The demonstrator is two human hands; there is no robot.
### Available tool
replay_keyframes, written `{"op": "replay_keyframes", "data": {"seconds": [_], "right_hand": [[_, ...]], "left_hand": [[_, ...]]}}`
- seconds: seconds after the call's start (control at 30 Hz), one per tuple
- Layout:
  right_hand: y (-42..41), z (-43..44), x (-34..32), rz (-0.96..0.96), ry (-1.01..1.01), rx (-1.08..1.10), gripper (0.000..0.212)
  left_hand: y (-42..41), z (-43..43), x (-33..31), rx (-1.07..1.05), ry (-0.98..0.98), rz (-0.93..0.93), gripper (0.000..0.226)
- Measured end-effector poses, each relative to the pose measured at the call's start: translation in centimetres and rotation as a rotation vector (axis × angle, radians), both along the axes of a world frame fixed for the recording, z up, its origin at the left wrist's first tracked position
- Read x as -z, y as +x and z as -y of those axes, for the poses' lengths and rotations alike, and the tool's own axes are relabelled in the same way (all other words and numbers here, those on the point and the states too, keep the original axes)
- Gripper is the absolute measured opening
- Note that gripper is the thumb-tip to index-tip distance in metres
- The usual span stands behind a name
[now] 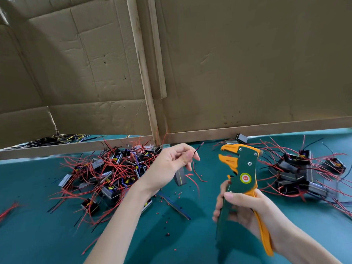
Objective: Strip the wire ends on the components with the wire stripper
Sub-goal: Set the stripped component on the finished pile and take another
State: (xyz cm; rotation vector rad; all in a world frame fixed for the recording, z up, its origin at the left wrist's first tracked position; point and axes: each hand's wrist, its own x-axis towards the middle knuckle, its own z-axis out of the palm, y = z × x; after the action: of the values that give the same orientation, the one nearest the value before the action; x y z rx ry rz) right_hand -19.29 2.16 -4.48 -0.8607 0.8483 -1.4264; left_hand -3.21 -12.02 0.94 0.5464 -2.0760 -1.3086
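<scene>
My right hand (pixel 245 210) grips the handles of a green and orange wire stripper (pixel 241 174), held upright with its orange jaws apart and pointing left. My left hand (pixel 171 164) pinches a thin wire end (pixel 198 148) between thumb and fingers, a short way left of the jaws. Below that hand hangs a grey block component (pixel 180 177) with red wires trailing from it. The wire is not in the jaws.
A pile of components with red wires (pixel 108 172) lies left on the teal table (pixel 47 235); a second pile (pixel 302 174) lies right. Cardboard walls (pixel 247 63) with wooden strips stand behind. Small cut bits of insulation (pixel 167 218) dot the table.
</scene>
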Motion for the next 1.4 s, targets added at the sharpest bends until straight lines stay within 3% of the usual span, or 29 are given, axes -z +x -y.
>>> {"op": "replay_keyframes", "data": {"seconds": [0.17, 0.43, 0.87, 1.03, 1.4], "right_hand": [[-0.1, -0.1, -0.1, -0.047, 0.002, -0.027, 0.025], [-0.4, 0.1, 0.5, -0.096, 0.014, -0.111, 0.040], [-0.5, 0.1, 0.1, -0.159, 0.011, -0.127, 0.023], [-0.6, -0.1, 0.5, -0.221, 0.013, -0.143, 0.036], [0.1, -0.7, 0.0, -0.283, 0.020, -0.113, 0.036]], "left_hand": [[0.3, -0.1, -0.6, -0.026, -0.093, 0.009, 0.014], [0.0, -0.6, -0.9, -0.019, -0.079, -0.031, 0.005], [0.4, -0.7, -1.2, 0.024, -0.042, 0.044, 0.015], [0.9, -0.5, -1.6, 0.043, -0.065, 0.109, 0.019], [1.7, -0.7, -2.3, 0.067, -0.101, 0.163, 0.018]]}}
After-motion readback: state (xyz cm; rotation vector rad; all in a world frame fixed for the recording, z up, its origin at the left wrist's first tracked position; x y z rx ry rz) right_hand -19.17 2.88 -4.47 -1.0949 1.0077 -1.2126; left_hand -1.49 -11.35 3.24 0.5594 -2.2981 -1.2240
